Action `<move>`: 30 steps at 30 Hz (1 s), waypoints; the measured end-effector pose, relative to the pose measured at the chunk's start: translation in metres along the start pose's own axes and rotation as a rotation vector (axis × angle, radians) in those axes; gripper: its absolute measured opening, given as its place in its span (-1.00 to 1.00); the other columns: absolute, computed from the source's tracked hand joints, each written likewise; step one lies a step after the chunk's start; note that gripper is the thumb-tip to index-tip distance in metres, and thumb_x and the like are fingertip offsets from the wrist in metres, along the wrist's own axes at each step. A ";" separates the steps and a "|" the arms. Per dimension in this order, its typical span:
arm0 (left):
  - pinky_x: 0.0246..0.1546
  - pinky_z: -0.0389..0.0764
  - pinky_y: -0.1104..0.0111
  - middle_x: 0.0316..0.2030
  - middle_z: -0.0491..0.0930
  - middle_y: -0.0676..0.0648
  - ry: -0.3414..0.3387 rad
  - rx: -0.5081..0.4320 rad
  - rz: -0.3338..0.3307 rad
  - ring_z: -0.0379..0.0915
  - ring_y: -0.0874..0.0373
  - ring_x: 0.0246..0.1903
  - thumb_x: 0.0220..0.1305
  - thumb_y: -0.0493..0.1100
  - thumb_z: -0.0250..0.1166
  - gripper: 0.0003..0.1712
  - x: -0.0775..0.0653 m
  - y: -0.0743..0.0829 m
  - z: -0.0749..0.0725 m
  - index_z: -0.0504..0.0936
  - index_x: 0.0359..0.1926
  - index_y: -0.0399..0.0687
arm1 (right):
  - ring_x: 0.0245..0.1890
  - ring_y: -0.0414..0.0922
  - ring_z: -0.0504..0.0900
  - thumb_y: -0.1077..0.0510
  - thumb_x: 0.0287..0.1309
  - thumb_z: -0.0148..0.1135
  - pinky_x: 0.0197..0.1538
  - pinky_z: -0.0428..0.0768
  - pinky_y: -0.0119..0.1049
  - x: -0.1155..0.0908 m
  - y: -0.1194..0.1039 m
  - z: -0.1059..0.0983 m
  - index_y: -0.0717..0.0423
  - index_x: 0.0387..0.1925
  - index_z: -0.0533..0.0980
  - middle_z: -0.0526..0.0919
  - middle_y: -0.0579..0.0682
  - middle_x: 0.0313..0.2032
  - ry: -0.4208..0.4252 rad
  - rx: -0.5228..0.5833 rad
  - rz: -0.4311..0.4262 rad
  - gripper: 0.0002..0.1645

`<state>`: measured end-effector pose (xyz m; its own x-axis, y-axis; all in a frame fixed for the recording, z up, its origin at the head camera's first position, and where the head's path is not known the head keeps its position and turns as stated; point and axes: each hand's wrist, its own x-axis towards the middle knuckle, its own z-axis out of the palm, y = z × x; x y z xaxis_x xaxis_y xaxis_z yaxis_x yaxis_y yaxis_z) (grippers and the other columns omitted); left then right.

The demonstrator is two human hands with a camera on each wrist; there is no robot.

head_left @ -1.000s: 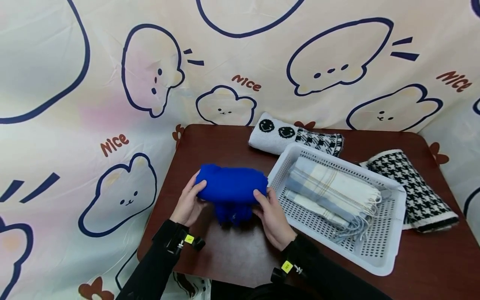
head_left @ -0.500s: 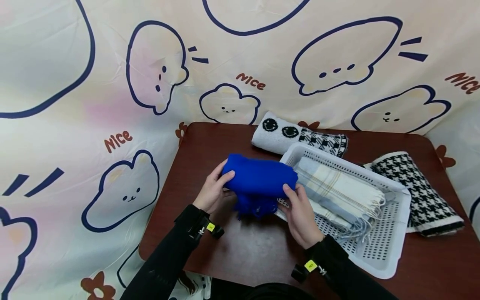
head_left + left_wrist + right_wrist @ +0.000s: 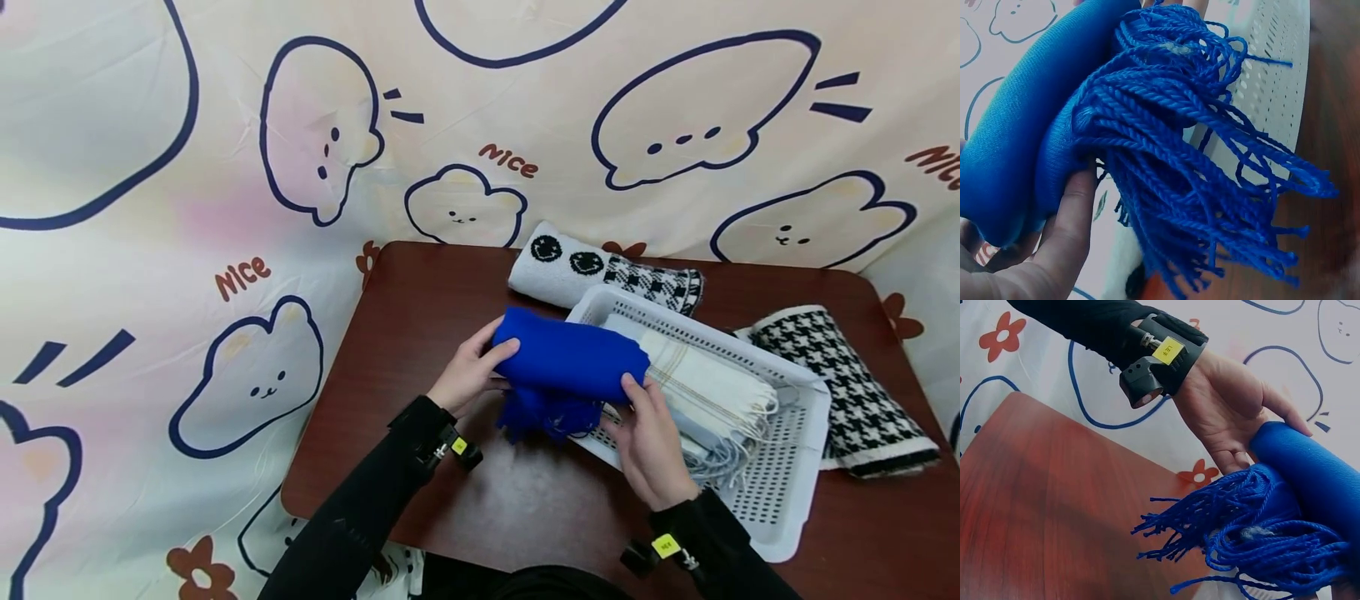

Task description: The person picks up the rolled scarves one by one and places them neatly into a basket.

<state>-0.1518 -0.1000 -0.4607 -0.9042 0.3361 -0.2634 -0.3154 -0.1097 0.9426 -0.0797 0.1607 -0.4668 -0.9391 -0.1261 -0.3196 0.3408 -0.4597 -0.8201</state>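
A rolled blue scarf (image 3: 573,354) with twisted fringe is held up between both hands, overlapping the left part of the white basket in the head view. My left hand (image 3: 468,371) grips its left end, thumb on top and fingers beneath. At the other end, my right hand (image 3: 654,446) holds the roll with the thumb on its near side. The blue fringe (image 3: 1172,156) hangs loose below the roll in the left wrist view. Inside the perforated white basket (image 3: 798,479) lies a folded white and light-blue plaid scarf (image 3: 712,375), partly hidden behind the blue roll.
Behind the basket lies a rolled white and black scarf (image 3: 562,262) with smiley faces. A folded black and white houndstooth scarf (image 3: 847,383) rests right of the basket. All stand on a dark brown table (image 3: 420,308) against a printed cloth backdrop.
Both hands have carried the blue scarf to the right, from over the bare table to over the basket's left side. The view has shifted slightly; the other scarves stay put.
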 end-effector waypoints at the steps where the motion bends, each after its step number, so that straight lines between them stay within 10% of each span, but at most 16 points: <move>1: 0.23 0.62 -0.20 0.60 0.20 -0.22 -0.005 0.003 -0.003 0.44 -0.32 0.38 0.68 -0.11 0.15 -0.28 0.002 0.000 0.003 0.15 0.71 0.16 | 0.49 -0.23 0.27 -0.19 0.71 -0.10 0.50 0.40 -0.20 -0.001 -0.001 -0.003 -0.17 0.35 0.10 0.11 -0.19 0.52 -0.003 0.000 -0.003 -0.57; 30: 0.19 0.70 0.05 0.61 0.24 -0.10 -0.110 0.089 -0.049 0.52 -0.14 0.34 0.65 -0.11 0.22 -0.27 0.035 -0.005 0.062 0.20 0.69 0.15 | 0.52 -0.24 0.20 -0.20 0.71 -0.19 0.24 0.62 -0.40 -0.019 -0.009 -0.075 -0.29 0.41 0.02 0.19 -0.27 0.37 0.075 -0.006 -0.035 -0.56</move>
<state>-0.1639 -0.0293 -0.4622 -0.8498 0.4405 -0.2896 -0.3269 -0.0094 0.9450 -0.0614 0.2336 -0.4892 -0.9446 -0.0433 -0.3254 0.3084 -0.4574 -0.8341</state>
